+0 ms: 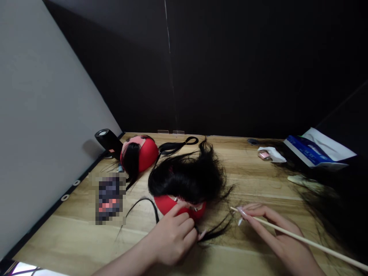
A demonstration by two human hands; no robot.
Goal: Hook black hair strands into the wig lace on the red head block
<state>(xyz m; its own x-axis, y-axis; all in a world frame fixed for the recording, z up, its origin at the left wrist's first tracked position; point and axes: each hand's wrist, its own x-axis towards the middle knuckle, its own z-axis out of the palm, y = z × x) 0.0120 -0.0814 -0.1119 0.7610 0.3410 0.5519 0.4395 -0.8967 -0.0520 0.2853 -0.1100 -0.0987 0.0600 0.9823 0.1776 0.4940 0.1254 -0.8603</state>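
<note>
A red dome-shaped form (pixel 163 204) sits on the wooden table, draped with a large mass of black hair (pixel 186 174). Pins show along its front edge. My left hand (pixel 175 234) rests at that edge, index finger stretched onto the form, the other fingers curled beside a black strand (pixel 216 232); whether they hold it I cannot tell. Right of the form, my right hand (pixel 267 226) pinches a long thin wooden stick (pixel 310 242) near its tip, which points left toward the hair.
Behind at left are a second red form (pixel 148 153) with hair, a black cylinder (pixel 110 142) and a bundle of hair (pixel 175 147). A blurred-out item (pixel 108 199) lies at left. White tissue (pixel 276 154), a blue-white packet (pixel 312 150) and loose dark hair (pixel 336 207) are at right.
</note>
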